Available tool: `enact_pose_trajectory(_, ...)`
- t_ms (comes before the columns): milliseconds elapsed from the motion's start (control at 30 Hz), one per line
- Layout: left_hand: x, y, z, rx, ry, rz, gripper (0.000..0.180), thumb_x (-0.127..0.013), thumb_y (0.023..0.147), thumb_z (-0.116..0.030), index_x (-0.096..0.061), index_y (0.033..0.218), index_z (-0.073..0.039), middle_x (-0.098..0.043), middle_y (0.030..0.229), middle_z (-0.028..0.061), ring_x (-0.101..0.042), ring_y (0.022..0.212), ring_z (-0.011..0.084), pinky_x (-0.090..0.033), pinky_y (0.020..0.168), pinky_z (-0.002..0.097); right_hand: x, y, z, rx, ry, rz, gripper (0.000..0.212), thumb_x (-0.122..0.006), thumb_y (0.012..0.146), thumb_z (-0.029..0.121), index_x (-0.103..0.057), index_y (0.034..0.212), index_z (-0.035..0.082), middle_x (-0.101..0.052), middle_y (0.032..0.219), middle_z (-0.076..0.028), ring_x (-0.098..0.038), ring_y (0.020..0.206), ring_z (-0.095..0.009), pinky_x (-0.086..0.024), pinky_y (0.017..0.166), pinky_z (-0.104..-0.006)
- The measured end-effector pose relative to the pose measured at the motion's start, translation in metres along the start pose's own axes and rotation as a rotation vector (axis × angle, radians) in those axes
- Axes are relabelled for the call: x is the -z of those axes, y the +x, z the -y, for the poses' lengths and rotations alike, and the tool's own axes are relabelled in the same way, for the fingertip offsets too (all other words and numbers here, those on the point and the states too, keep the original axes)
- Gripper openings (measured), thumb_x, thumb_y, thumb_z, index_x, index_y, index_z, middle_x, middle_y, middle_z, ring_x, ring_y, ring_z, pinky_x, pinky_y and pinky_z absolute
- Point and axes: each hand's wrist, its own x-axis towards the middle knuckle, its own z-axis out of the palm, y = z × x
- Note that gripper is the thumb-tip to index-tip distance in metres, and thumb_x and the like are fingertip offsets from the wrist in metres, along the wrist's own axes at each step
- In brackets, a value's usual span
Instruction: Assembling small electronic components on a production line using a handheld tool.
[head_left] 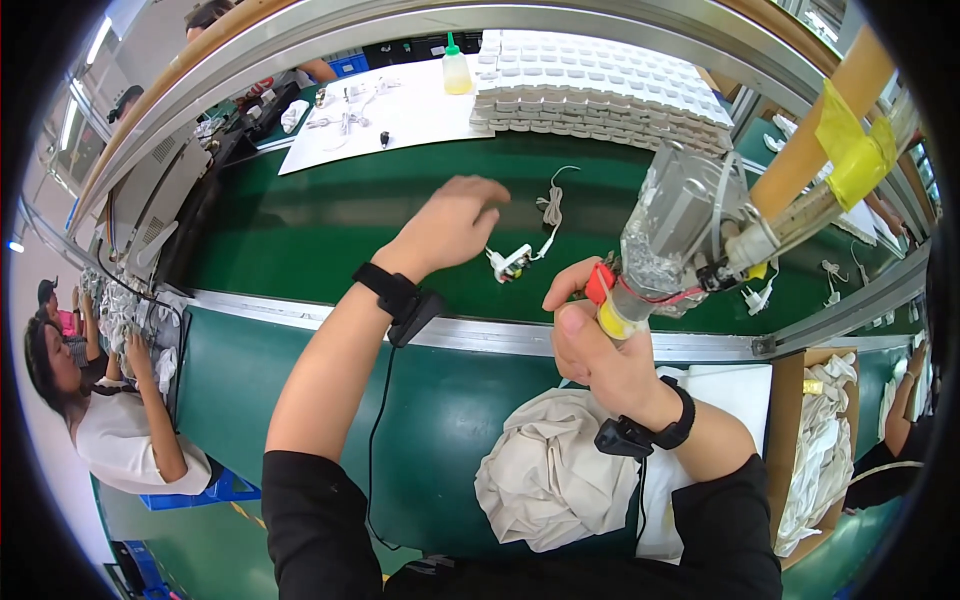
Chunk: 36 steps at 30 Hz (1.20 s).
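Observation:
My left hand (450, 225) is over the dark green belt (330, 250), fingers stretched forward and thumb apart, with nothing in it. Just to its right on the belt lies a small white plug adapter (512, 263) with its inner parts exposed, joined to a bundled white cord (551, 208). My right hand (605, 355) is closed, its fingers curled at the red and yellow lower end of a hanging nozzle (625, 305) wrapped in clear plastic and foil. That nozzle hides part of the hand, and what the fingers hold cannot be made out.
A crumpled cream cloth (560, 470) lies before me, left of a cardboard box (845, 400) of wrapped parts. Stacked white trays (600, 90), a green-capped bottle (456, 70) and a white board (410, 115) stand beyond the belt. Co-workers (130, 425) sit at left.

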Motion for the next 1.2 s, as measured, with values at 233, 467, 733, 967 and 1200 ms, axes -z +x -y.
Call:
enact_pose_trajectory(233, -0.029, -0.011, -0.017, 0.024, 0.224, 0.139, 0.029, -0.058, 0.082, -0.026, -0.060, 0.097, -0.002, -0.060, 0.108, 0.0185, -0.053, 0.105, 0.0342, -0.043, 0.088, 0.0434, 0.003, 0.002, -0.001, 0.009, -0.004, -0.002, 0.019, -0.048, 0.094, 0.018, -0.040, 0.101, 0.002, -0.036, 0.053, 0.002, -0.030, 0.042, -0.004, -0.025, 0.039, -0.0206)
enact_pose_trajectory(467, -0.067, -0.015, -0.028, 0.054, 0.451, 0.121, 0.030, -0.062, 0.077, -0.030, -0.059, 0.087, -0.001, -0.063, 0.100, 0.0187, -0.059, 0.089, 0.0341, -0.049, 0.077, 0.0416, 0.003, 0.002, -0.003, 0.037, -0.005, 0.003, 0.020, -0.047, 0.094, 0.019, -0.040, 0.101, 0.002, -0.036, 0.053, 0.002, -0.030, 0.042, -0.004, -0.026, 0.039, -0.0205)
enact_pose_trajectory(733, -0.053, -0.054, -0.049, 0.804, -1.044, 0.032, 0.023, -0.051, 0.087, -0.021, -0.055, 0.099, -0.001, -0.065, 0.097, 0.0095, -0.063, 0.087, 0.0178, -0.053, 0.066, 0.0312, 0.009, 0.002, 0.000, 0.046, -0.046, -0.043, 0.022, -0.048, 0.094, 0.021, -0.040, 0.101, 0.002, -0.035, 0.053, 0.002, -0.030, 0.042, -0.004, -0.025, 0.038, -0.0205)
enact_pose_trajectory(967, -0.084, -0.110, -0.089, 0.722, -1.397, 0.115, 0.032, -0.044, 0.091, -0.008, -0.041, 0.123, -0.006, -0.059, 0.112, 0.0103, -0.061, 0.096, 0.0156, -0.056, 0.070, 0.0278, 0.014, 0.012, 0.010, 0.040, -0.058, -0.117, 0.024, -0.049, 0.093, 0.024, -0.040, 0.101, 0.003, -0.035, 0.053, 0.002, -0.029, 0.040, -0.004, -0.024, 0.037, -0.0204)
enact_pose_trajectory(1200, -0.100, -0.123, -0.095, 0.605, -1.483, 0.338, 0.040, -0.046, 0.091, -0.003, -0.035, 0.130, -0.005, -0.053, 0.121, 0.0111, -0.057, 0.108, 0.0184, -0.057, 0.076, 0.0299, 0.020, 0.014, -0.005, 0.119, -0.068, -0.130, 0.027, -0.051, 0.093, 0.027, -0.039, 0.100, 0.005, -0.036, 0.052, 0.002, -0.028, 0.039, -0.004, -0.024, 0.036, -0.0208)
